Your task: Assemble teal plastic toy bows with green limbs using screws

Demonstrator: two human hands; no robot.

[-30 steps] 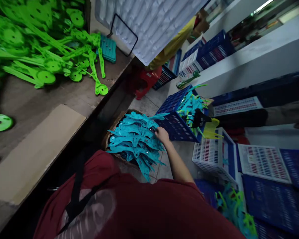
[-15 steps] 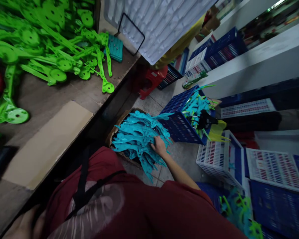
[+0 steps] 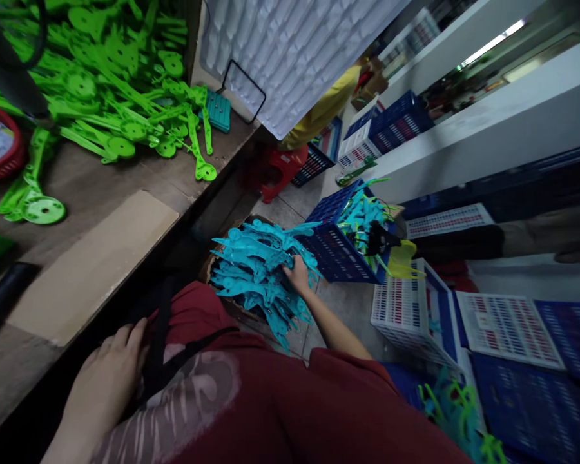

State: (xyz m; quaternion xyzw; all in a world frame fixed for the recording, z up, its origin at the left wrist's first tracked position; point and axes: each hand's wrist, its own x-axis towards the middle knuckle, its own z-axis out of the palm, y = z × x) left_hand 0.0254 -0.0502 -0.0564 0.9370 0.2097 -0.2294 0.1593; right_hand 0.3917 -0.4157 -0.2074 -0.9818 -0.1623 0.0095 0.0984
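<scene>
While the right hand [image 3: 297,274] reaches down with its grip curled into the heap of turquoise plastic moulded parts [image 3: 258,274] piled in a brown cardboard box [image 3: 207,270] on the floor, whether it has closed on one cannot be told. Beside the wooden counter [image 3: 106,193], the left hand [image 3: 106,383] lies flat and loose on the dark red shirt [image 3: 270,406], holding nothing.

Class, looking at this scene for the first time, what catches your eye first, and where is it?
A heap of bright green plastic parts sprawls over the workbench at upper left. Below it, on the floor, the right hand rests on a pile of teal parts, beside a blue crate.
</scene>
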